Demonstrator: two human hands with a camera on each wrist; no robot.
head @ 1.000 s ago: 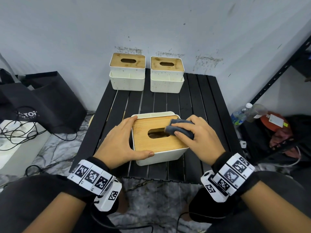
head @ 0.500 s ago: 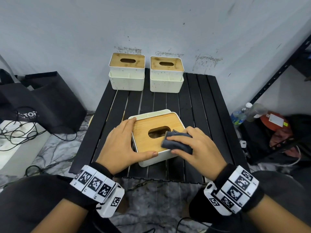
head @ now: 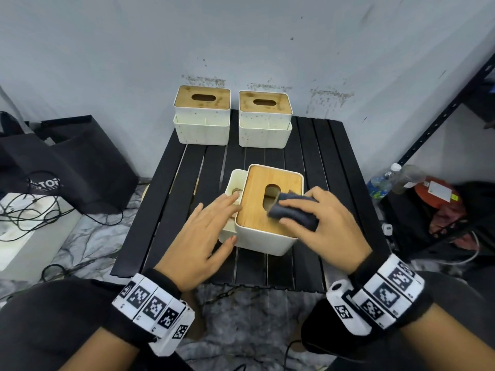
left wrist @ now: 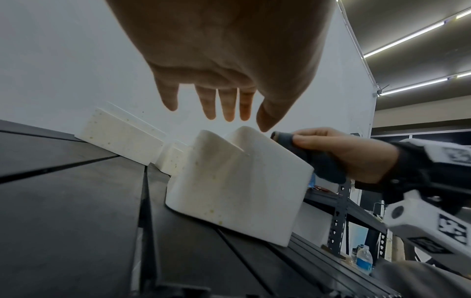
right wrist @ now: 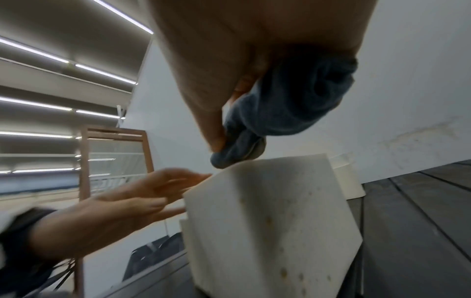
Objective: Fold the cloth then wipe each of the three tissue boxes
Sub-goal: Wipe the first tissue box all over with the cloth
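Note:
The near tissue box (head: 263, 210), white with a bamboo lid, stands turned on the black slatted table (head: 171, 199), its slot pointing away from me. My right hand (head: 325, 228) grips the folded grey cloth (head: 294, 214) and presses it on the lid beside the slot. My left hand (head: 209, 231) lies flat-fingered against the box's left side, thumb at its front corner. Two more tissue boxes (head: 202, 115) (head: 265, 119) stand at the table's back edge. The left wrist view shows the box (left wrist: 237, 181) under my straight fingers (left wrist: 228, 106); the right wrist view shows the cloth (right wrist: 285, 104) bunched in my palm.
A black bag (head: 67, 167) and cables (head: 32, 212) lie on the floor to the left. Bottles (head: 383, 180) and a red item (head: 434, 194) sit low at the right beside a dark metal rack (head: 439, 113). The wall stands right behind the table.
The near box has been turned about a quarter turn counterclockwise, so its side tray is now at the left. My left hand has loosened from gripping to flat fingers. The cloth slid toward the lid's right side.

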